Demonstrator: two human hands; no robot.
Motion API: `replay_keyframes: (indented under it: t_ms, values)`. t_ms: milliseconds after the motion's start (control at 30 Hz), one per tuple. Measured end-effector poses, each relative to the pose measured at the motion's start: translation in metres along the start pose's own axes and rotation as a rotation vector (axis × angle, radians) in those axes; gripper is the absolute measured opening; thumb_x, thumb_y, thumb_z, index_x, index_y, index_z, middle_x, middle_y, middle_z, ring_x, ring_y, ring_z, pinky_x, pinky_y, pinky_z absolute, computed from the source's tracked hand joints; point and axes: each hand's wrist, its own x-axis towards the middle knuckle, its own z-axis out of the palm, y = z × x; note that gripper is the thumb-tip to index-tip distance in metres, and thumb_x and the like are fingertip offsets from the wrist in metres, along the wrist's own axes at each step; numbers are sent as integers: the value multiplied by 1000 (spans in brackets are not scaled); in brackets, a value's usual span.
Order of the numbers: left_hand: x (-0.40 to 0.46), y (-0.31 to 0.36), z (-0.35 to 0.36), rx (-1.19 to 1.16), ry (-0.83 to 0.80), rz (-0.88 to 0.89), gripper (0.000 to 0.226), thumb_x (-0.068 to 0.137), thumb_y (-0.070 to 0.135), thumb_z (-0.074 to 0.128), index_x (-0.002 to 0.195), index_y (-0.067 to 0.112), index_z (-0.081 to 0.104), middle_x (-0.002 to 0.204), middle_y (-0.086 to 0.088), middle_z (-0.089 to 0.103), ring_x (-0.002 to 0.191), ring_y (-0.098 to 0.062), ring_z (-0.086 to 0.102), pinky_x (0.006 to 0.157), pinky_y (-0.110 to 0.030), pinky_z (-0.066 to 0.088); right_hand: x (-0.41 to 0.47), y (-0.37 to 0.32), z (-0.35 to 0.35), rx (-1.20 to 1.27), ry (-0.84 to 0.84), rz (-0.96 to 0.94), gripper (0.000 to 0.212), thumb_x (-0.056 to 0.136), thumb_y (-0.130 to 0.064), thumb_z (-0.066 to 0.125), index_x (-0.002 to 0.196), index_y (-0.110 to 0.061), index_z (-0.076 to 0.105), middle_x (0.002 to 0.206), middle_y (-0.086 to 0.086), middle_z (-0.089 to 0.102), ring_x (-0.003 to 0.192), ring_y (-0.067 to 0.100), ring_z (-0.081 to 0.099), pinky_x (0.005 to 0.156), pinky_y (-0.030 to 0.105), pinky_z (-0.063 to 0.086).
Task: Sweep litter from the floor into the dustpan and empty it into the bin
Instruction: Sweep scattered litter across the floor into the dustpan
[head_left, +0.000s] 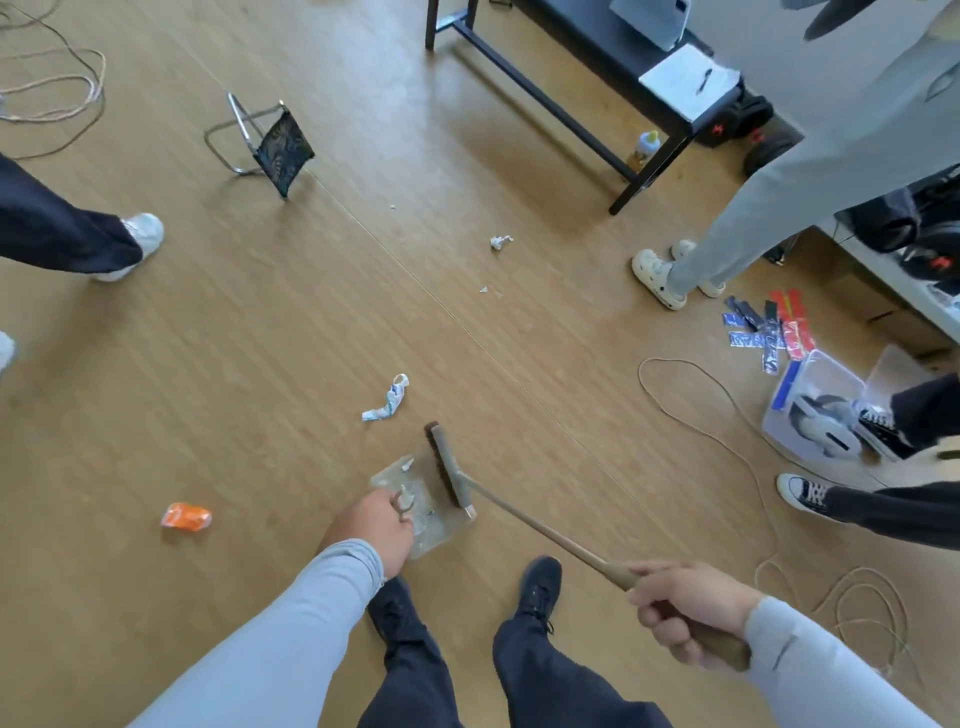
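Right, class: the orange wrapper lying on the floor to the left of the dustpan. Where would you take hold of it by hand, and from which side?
Pinch the orange wrapper from above, across its narrow width, near the crumpled right end. It lies flat on the floor, so only raised creases offer a grip. Both the left hand and right hand are occupied.

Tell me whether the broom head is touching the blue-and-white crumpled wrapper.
Apart. The head view shows bare floor between the broom head and the blue-and-white wrapper; the head lies at the dustpan edge.
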Motion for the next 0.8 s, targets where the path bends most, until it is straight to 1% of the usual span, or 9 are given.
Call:
replay_keyframes:
  t_ms: [67,167,233,333,400,467,567,700,800]
  values:
    - [-1,4,-6,-26,-3,-7,18,93,36,56,109,30,61,108,4,71,89,-21,65,80,-32,53,-9,-3,-9,13,17,-30,41,90,-5,61,127,-21,56,72,11,51,48,16,37,40,21,32]
    - [-1,24,-22,-86,18,-28,28,93,30,56,120,25,64,110,2,70,86,-22,61,77,-28,48,-15,-17,-19,-58,62,-94,37,91,-5,58,124,-21,56,69,11,51,47,16,38,43,22,31]
    - [0,40,-32,-145,44,-48,26,92,28,58,116,24,66,102,2,69,85,-23,62,76,-28,48,-18,-34,-29,-103,90,-128,29,92,-6,57,119,-19,59,67,10,50,47,17,38,44,23,32]
    - [-2,71,-48,-164,98,-90,13,91,30,60,101,24,64,91,1,64,80,-25,61,70,-28,46,-19,-61,-54,-139,159,-224,21,94,-7,56,112,-15,61,65,11,48,46,17,37,45,23,31]
    - [-5,95,-56,-182,141,-115,5,91,29,61,95,25,60,86,0,64,74,-23,60,67,-27,43,-22,-79,-76,-149,184,-277,19,94,-7,56,110,-16,60,63,10,48,45,17,38,45,23,33]
    - [-7,122,-63,-217,189,-116,3,90,27,61,93,26,61,82,2,64,70,-21,60,64,-27,43,-25,-99,-99,-145,177,-314,18,94,-7,55,109,-16,59,63,10,48,45,16,39,44,22,33]
    - [-3,161,-69,-246,240,-114,11,90,31,61,100,27,66,87,3,67,76,-22,64,66,-28,46,-33,-131,-135,-158,182,-362,15,94,-6,55,104,-16,60,63,10,50,45,16,41,45,23,34]
    - [10,203,-73,-299,291,-130,23,92,35,62,111,25,67,102,0,70,90,-27,65,79,-31,50,-39,-167,-177,-170,192,-423,21,92,-6,55,108,-17,63,63,9,52,43,17,43,44,21,34]
    - [24,226,-81,-330,334,-132,27,91,36,62,114,24,68,108,-3,71,93,-29,63,82,-32,48,-37,-194,-195,-187,206,-436,22,91,-5,55,109,-16,63,62,8,51,41,18,43,43,19,33]
